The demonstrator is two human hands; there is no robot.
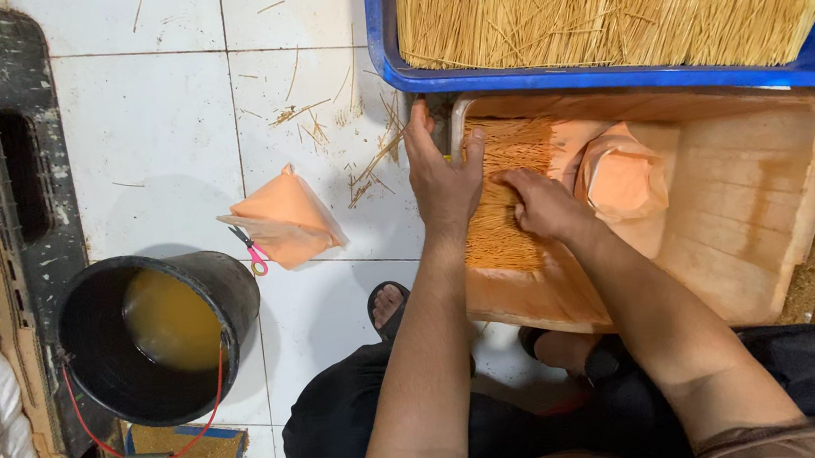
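With our left hand (pixel 443 181) and right hand (pixel 539 201) pressed flat, fingers spread and gripping nothing, on the thin sticks (pixel 504 200) in the orange-dusted tray (pixel 756 225), we should roll them evenly, lightly.

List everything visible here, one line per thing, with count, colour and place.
Blue plastic crate: one, blue, top, filled with straw-coloured thin sticks.
Orange-dusted wooden tray: one, pale orange, below the crate.
Bundle of orange-coated thin sticks: one, orange, left part of the tray.
Orange powder bag in tray: one, orange, middle of the tray.
Orange powder bag on floor: one, orange, on the white tiled floor.
Pink-handled scissors: one, pink, against the floor bag.
Black round bucket: one, black, lower left, holding yellowish liquid.
Loose sticks: several, straw-coloured, on the tiles.
Left hand: one, pressing on the bundle.
Right hand: one, on the bundle beside it.
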